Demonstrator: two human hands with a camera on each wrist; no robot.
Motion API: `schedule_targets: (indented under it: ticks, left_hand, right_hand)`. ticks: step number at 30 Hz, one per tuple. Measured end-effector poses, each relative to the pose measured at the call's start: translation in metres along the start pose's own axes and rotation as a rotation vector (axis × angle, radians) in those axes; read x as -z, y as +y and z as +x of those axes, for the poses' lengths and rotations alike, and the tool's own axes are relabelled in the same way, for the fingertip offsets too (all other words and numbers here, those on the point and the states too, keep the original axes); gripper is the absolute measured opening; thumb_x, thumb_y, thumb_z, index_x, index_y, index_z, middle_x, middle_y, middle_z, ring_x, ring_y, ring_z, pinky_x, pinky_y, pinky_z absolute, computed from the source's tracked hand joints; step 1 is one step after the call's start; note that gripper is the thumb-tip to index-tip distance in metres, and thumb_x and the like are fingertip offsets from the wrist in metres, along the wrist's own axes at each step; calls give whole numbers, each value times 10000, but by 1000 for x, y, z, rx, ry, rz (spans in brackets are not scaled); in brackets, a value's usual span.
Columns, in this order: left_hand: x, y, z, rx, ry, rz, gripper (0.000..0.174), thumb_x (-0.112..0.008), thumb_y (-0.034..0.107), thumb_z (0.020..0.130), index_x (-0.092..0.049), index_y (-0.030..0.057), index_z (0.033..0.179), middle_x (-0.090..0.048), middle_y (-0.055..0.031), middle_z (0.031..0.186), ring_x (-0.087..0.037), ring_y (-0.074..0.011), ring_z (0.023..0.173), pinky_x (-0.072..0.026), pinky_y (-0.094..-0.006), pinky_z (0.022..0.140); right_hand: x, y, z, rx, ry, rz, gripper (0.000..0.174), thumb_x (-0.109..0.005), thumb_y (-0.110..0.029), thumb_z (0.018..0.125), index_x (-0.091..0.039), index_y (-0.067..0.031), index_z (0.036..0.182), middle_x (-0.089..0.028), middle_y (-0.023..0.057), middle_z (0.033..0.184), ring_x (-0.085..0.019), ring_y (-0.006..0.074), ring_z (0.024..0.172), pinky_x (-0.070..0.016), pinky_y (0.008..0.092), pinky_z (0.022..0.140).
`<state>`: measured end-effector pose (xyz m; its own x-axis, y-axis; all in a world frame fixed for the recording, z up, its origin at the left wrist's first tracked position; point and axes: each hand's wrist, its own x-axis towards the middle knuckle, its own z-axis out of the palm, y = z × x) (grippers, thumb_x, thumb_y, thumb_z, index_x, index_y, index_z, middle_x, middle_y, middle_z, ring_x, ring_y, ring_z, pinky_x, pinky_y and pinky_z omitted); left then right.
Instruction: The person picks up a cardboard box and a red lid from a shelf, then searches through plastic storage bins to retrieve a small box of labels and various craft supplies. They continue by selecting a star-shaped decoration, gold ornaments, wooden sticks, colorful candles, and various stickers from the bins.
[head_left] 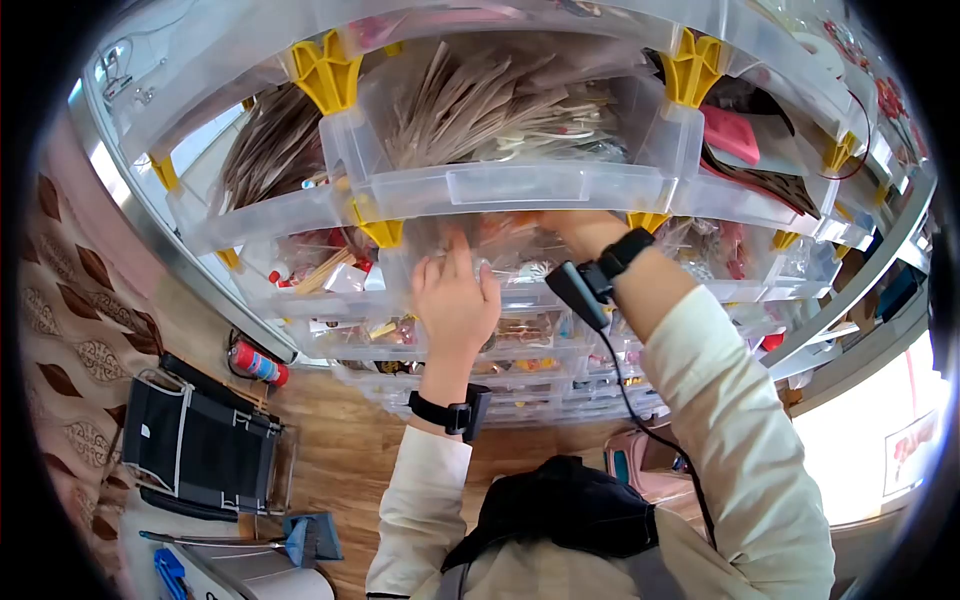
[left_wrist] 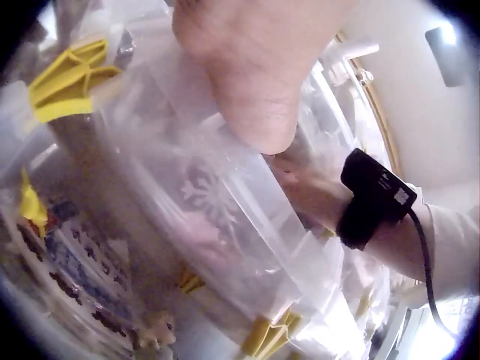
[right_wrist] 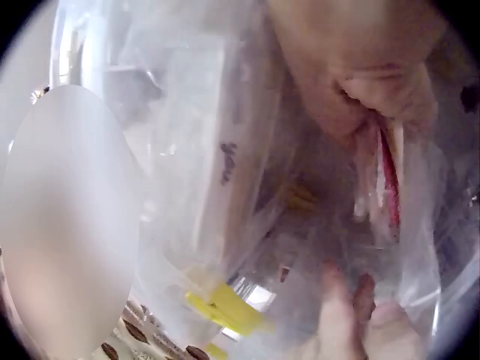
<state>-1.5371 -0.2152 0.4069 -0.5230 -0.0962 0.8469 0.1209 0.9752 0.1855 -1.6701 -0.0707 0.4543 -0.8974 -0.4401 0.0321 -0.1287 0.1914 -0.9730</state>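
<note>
Right hand (right_wrist: 360, 82) pinches a red-edged packet (right_wrist: 390, 176), left hand (head_left: 455, 300) loosely spread; I'd ease the packet out near-side, low, clear of the upper bin (head_left: 520, 188).

The translucent, bow-fronted storage bins (head_left: 520, 188) before me are smooth plastic with a soft sheen, their flared yellow connectors (head_left: 327, 75) a more solid-looking plastic. The clear, red-streaked packet (right_wrist: 391, 184) in my right grip (head_left: 588, 235) looks like thin, shiny plastic film. My cream long sleeves (head_left: 740, 400) are matt, creased cloth. The brown plank floor (head_left: 345, 430) looks like low-gloss wood; the red cylindrical fire extinguisher (head_left: 258, 362) is smooth and glossy, and the beige, brown-leafed curtain (head_left: 85, 350) is matt cloth.
</note>
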Motion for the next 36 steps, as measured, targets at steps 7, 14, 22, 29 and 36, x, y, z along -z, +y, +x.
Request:
schedule_targets:
  ticks: [7, 14, 22, 29, 36]
  left_hand:
    - [9, 4, 1, -44, -157, -51, 223, -478, 171, 766, -652, 41, 715, -636, -101, 848, -533, -255, 870, -329, -397, 906]
    - [5, -1, -4, -18, -111, -37, 233, -471, 150, 742, -627, 21, 857, -616, -102, 854, -523, -252, 880, -306, -423, 936]
    - [42, 12, 10, 760, -281, -1516, 474, -320, 346, 939, -336, 45, 1305, -483, -136, 1239, -471, -197, 1115, -356, -314, 920]
    - [68, 59, -15, 902, -619, -1662, 656, -525, 307, 879, -155, 72, 1366, -428, -125, 1256, -471, -200, 1095, -376, -314, 921]
    - [44, 76, -21, 821, -644, -1446, 462, -556, 199, 868, -332, 50, 1244, -466, -80, 1134, -478, -155, 1031, -465, -259, 766]
  right_hand:
    - [9, -2, -6, -128, 208, 343, 167, -474, -124, 852, -563, -24, 951, -588, 125, 918, -609, 224, 744, -524, 361, 574]
    - [-11, -10, -62, -90, 253, 1031, 161, -466, -39, 836, -512, 70, 945, -564, 187, 921, -609, 271, 753, -536, 408, 635]
    - [-7, -9, -116, -130, 95, 878, 255, -469, -87, 858, -442, 34, 1081, -558, 151, 1020, -603, 237, 876, -526, 368, 753]
    - [-9, 1, -172, 44, 23, 640, 508, -577, -48, 815, -335, 10, 1258, -525, 99, 1112, -522, 144, 983, -448, 273, 824]
    - [-10, 16, -180, 135, 189, 312, 483, -581, -74, 817, -322, 20, 1213, -525, 97, 1037, -515, 126, 930, -447, 253, 783]
